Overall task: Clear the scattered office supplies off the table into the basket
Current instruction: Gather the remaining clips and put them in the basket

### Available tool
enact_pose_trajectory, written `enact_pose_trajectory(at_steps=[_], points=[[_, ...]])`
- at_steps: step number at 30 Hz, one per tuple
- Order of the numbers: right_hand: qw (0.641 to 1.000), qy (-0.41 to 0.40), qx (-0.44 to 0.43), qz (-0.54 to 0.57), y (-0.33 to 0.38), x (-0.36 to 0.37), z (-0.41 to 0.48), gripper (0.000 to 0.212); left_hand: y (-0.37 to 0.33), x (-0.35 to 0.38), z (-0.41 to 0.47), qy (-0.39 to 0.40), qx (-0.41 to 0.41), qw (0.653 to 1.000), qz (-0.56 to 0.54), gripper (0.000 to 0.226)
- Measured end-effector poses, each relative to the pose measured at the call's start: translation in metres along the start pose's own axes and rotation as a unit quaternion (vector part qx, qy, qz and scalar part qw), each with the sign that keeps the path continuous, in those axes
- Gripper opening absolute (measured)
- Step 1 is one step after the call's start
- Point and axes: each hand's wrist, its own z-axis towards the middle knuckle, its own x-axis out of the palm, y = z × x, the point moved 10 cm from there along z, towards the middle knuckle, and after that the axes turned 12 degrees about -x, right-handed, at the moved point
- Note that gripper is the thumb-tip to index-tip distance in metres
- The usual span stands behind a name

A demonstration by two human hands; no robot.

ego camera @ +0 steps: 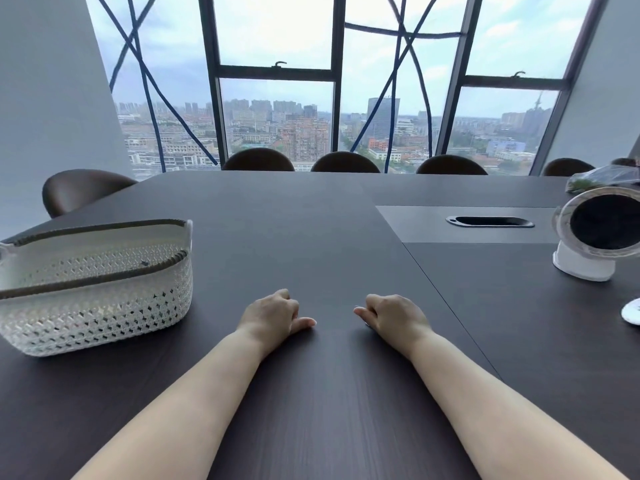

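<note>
**Hands at rest, basket to the left, no supplies in sight**

Head view: both hands rest knuckles-up on the dark bench [311, 216], near each other with bare wood between them. The left hand [272, 315] has its fingers [282, 296] curled under into a loose fist, thumb lying forward on the wood; nothing shows inside it. The right hand [393, 317] is curled the same way and looks empty, though a small glint under its heel cannot be made out.

The white lattice basket [104, 306] stands to the left of the left hand, near it but not touching, its long axis running roughly left to right and slightly away. The left hand is clearly the nearer one. What lies inside the basket is hidden by its wall.

No loose office supplies show anywhere around the fingers. Well off to the right of the right hand stand a small white fan [595, 233] and, at the frame edge, a white disc [632, 311] only partly seen. Judging from this, the clearing looks either finished or not begun.
</note>
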Motion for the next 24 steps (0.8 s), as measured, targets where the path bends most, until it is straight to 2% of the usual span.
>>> enact_pose_trajectory(at_steps=[4,8,10,13,15,20,24], points=[[1.000,-0.004,0.002,-0.003,0.001,-0.001,0.000,0.045,-0.009,-0.003,-0.004,-0.045,0.022,0.997,0.062,0.048],[0.997,-0.055,-0.009,0.056,0.010,-0.012,0.001,0.041,-0.001,-0.031,-0.012,-0.091,0.014,0.995,-0.037,0.039],[0.992,-0.089,-0.033,0.084,0.029,-0.025,0.009,0.043,0.008,-0.073,-0.020,-0.161,0.011,0.983,-0.087,0.039],[0.981,-0.127,-0.102,0.108,0.087,-0.045,0.031,0.046,0.039,-0.148,-0.049,-0.337,0.032,0.936,-0.100,0.043],[0.964,-0.158,-0.157,0.142,0.136,-0.058,0.049,0.046,0.083,-0.184,-0.065,-0.388,0.001,0.916,-0.106,0.043],[0.924,-0.206,-0.227,0.229,0.244,-0.075,0.105,0.036,0.202,-0.223,-0.083,-0.386,-0.089,0.914,-0.085,0.036],[0.911,-0.211,-0.256,0.247,0.305,-0.081,0.137,0.027,0.254,-0.211,-0.075,-0.315,-0.120,0.938,-0.078,0.033]])
